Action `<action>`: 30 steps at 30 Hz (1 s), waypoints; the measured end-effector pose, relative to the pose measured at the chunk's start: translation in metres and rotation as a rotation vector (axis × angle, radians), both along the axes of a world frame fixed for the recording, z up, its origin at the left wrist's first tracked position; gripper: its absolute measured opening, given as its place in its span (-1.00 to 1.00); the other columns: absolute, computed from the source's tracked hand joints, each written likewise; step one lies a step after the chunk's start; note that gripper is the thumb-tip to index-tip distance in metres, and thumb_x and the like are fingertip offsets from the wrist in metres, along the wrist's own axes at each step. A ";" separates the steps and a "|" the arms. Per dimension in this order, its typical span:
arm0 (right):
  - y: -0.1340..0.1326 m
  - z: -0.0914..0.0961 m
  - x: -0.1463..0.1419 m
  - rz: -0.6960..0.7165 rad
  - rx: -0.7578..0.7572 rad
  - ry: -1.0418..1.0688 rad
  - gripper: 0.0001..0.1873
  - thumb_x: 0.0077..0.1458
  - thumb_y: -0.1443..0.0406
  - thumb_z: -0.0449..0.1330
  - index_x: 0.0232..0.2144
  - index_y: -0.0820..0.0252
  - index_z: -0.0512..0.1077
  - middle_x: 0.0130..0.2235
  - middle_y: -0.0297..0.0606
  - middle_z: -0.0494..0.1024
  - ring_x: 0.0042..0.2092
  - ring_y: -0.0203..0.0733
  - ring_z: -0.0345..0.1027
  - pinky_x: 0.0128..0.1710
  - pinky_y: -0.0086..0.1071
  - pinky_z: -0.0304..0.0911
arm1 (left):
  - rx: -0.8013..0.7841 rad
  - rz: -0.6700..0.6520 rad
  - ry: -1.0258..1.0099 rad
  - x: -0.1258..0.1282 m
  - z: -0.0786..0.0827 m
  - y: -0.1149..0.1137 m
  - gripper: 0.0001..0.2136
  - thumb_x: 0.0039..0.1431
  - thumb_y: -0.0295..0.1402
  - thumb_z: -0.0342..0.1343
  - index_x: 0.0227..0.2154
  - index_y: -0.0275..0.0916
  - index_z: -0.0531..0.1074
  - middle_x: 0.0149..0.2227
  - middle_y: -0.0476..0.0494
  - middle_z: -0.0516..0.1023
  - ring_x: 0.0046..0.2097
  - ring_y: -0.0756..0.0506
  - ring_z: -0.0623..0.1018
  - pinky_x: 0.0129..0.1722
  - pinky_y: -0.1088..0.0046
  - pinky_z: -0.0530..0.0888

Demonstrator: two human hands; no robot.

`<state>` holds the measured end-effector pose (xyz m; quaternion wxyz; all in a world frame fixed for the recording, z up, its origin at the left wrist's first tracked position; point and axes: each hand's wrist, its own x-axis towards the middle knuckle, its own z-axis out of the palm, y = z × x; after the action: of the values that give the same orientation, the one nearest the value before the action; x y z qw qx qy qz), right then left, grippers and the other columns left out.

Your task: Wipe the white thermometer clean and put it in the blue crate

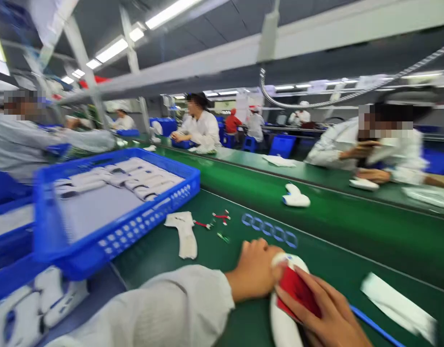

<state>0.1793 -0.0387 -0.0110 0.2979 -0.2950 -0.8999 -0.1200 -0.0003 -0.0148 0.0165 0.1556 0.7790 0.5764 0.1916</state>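
Observation:
At the lower right, a white curved plastic housing (285, 323) lies between my two hands. My left hand (256, 270) is curled round its far end, with some fingers hidden. My right hand (326, 308) grips a flat red piece (297, 289) and holds it against the housing; what the red piece is made of I cannot make out. To the left on the green surface lies a white gun-shaped housing (188, 236). Beside it are short red wires (222, 217) and a small green part (223, 237). A row of several blue rings (268, 229) lies beyond my hands.
A blue basket (150, 212) of white housings stands at left, above another bin of white parts (37, 299). Along the green conveyor (236, 180) lies a white gun-shaped piece (296, 196). White paper (398, 306) and a blue cord (375, 325) sit at right. Co-workers sit opposite.

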 end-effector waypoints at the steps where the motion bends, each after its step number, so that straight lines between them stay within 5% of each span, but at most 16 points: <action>1: -0.009 0.007 0.005 -0.012 0.043 -0.033 -0.48 0.05 0.38 -0.04 0.02 -0.26 0.20 0.05 -0.24 0.22 -0.06 -0.07 0.23 -0.28 -0.26 0.39 | -0.001 -0.006 -0.022 0.000 0.000 0.001 -0.65 0.19 -0.16 -0.27 -0.08 -0.08 0.30 -0.20 -0.16 0.36 -0.13 -0.17 0.34 -0.16 0.21 0.24; 6: -0.017 0.023 -0.002 -0.031 -0.049 -0.127 -0.53 0.05 0.47 -0.05 -0.05 -0.05 0.33 0.05 -0.07 0.18 0.00 0.01 0.13 -0.23 -0.15 0.35 | -0.004 -0.058 -0.068 0.002 -0.001 0.003 -0.63 0.21 -0.15 -0.31 -0.07 -0.11 0.29 -0.22 -0.14 0.34 -0.14 -0.15 0.33 -0.16 0.26 0.22; 21: -0.015 0.026 -0.006 -0.050 -0.232 -0.035 -0.51 0.06 0.50 -0.04 -0.02 -0.08 0.28 0.08 -0.13 0.09 0.04 0.02 0.01 -0.10 -0.02 0.22 | -0.005 -0.064 -0.065 0.002 -0.009 0.007 -0.65 0.21 -0.20 -0.30 -0.05 -0.11 0.28 -0.24 -0.12 0.33 -0.15 -0.14 0.33 -0.18 0.26 0.20; 30: -0.028 0.033 0.023 -0.282 -0.529 0.477 -0.37 0.03 0.36 0.01 0.15 0.02 -0.05 0.11 -0.20 0.11 0.10 -0.04 0.00 0.08 -0.02 0.01 | -0.023 0.026 -0.153 -0.004 -0.006 0.009 -0.55 0.13 -0.04 -0.20 -0.03 -0.19 0.25 -0.19 -0.14 0.31 -0.10 -0.15 0.28 -0.07 0.21 0.16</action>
<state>0.2026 -0.0666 0.0220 0.3933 -0.5021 -0.7557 0.1487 -0.0046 -0.0061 0.0106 0.2059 0.7527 0.5750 0.2459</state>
